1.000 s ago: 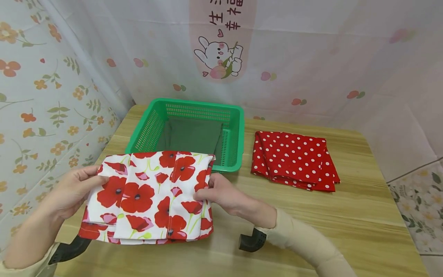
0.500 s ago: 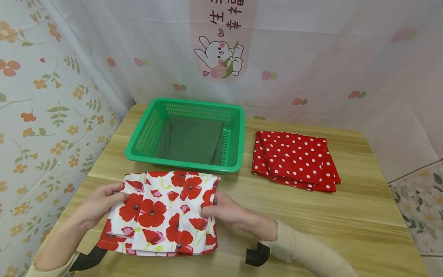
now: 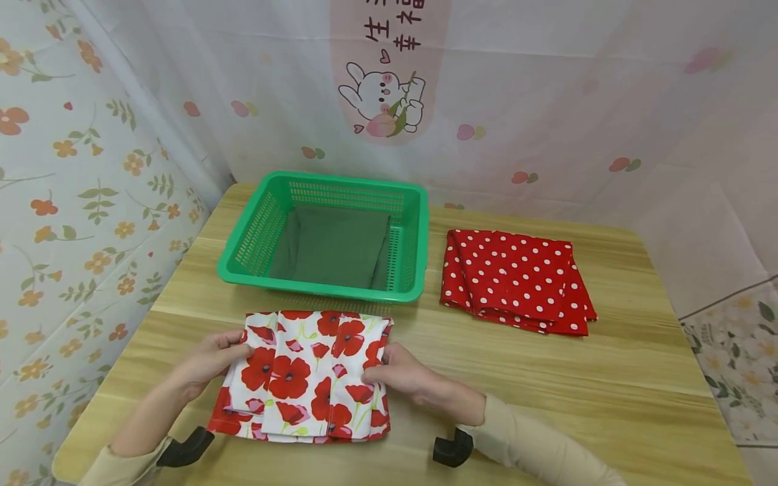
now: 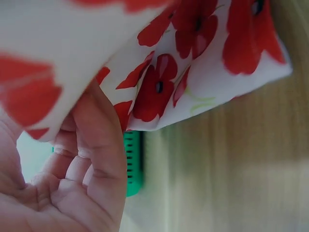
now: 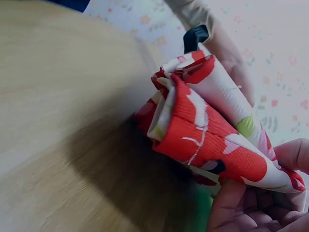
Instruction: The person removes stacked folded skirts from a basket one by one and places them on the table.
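Observation:
A folded white cloth with red poppies (image 3: 304, 378) is held between both hands in front of the basket. My left hand (image 3: 206, 364) pinches its left edge, thumb on top and fingers beneath. On the opposite edge, my right hand (image 3: 413, 379) grips the cloth with its thumb over the upper face. Several stacked layers of the folded cloth (image 5: 212, 130) show in the right wrist view, raised off the table there. In the left wrist view the fingers (image 4: 99, 145) go under the fabric, and their tips are hidden.
Behind the cloth stands a green plastic basket (image 3: 322, 291) with a folded dark green cloth (image 3: 340, 246) inside. A folded red polka-dot cloth (image 3: 516, 280) lies to the right on the wooden table (image 3: 547, 405). Printed curtains (image 3: 516, 88) hang behind and at the left.
Both hands have drawn the poppy cloth back from over the basket's front rim and down toward the table, shifting it right. The left hand moved furthest. Basket and polka-dot cloth stay put.

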### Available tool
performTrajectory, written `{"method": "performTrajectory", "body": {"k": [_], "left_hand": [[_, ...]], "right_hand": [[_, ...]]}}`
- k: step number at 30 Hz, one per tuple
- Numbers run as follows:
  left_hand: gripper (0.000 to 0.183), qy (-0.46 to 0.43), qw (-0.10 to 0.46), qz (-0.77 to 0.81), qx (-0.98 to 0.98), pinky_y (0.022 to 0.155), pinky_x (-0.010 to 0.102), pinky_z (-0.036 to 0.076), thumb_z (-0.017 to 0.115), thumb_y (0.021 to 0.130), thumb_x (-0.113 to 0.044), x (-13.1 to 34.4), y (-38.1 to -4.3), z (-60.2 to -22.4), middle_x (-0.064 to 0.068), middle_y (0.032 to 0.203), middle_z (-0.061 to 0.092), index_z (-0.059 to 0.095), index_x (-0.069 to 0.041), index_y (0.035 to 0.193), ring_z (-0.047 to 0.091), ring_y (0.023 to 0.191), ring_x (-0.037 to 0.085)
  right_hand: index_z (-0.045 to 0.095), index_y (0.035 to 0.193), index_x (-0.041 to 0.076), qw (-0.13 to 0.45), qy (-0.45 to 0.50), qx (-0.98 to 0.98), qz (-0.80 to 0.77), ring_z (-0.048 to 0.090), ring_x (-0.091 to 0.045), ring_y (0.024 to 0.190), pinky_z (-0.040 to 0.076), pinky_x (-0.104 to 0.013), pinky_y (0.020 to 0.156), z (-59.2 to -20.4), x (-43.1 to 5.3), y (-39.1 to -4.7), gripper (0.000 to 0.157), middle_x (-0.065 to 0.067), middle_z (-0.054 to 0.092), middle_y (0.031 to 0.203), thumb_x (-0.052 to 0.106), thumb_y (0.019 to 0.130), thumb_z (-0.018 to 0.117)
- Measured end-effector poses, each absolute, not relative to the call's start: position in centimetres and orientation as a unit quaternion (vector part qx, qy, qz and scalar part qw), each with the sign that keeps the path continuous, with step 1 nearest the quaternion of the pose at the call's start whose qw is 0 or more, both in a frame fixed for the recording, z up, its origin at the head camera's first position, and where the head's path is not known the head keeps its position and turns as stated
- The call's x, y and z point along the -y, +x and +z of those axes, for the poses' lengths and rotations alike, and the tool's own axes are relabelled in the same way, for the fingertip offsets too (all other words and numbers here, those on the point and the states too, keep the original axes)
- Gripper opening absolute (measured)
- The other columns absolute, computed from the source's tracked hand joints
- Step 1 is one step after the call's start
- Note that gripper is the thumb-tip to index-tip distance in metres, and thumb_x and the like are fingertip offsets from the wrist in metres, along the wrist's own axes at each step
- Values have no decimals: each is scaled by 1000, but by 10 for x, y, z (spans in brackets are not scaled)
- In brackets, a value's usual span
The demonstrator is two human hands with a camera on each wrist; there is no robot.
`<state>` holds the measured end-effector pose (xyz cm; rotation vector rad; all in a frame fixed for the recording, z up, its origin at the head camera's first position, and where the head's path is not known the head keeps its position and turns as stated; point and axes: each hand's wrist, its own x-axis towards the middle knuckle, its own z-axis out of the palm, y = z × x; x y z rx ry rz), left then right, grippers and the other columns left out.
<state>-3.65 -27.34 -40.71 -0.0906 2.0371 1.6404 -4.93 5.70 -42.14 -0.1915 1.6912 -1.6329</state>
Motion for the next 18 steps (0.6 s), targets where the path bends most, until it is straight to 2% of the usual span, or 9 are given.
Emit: {"method": "performTrajectory", "body": {"k": [10, 14, 18], "left_hand": [[44, -68, 272, 583, -763, 73, 30, 53, 51, 92, -11, 268, -40, -424, 11, 102, 66, 43, 18, 125, 63, 83, 14], [47, -71, 267, 583, -764, 73, 29, 53, 54, 90, -16, 271, -41, -431, 12, 101, 67, 46, 17, 123, 64, 83, 15], [44, -56, 260, 577, -772, 69, 27, 53, 58, 88, -19, 277, -44, -440, 9, 94, 68, 53, 15, 117, 63, 78, 13]], "right_hand": [[58, 114, -2, 381, -102, -683, -615, 67, -20, 89, 54, -30, 77, -439, -62, -52, 30, -10, 69, 101, 6, 85, 61], [60, 110, -1, 391, -98, -696, -594, 68, -19, 81, 54, -27, 64, -442, -65, -53, 27, -9, 70, 95, 8, 85, 63], [61, 108, 1, 394, -100, -722, -560, 66, -16, 69, 47, -22, 48, -445, -67, -54, 26, -6, 70, 88, 10, 84, 65]]}}
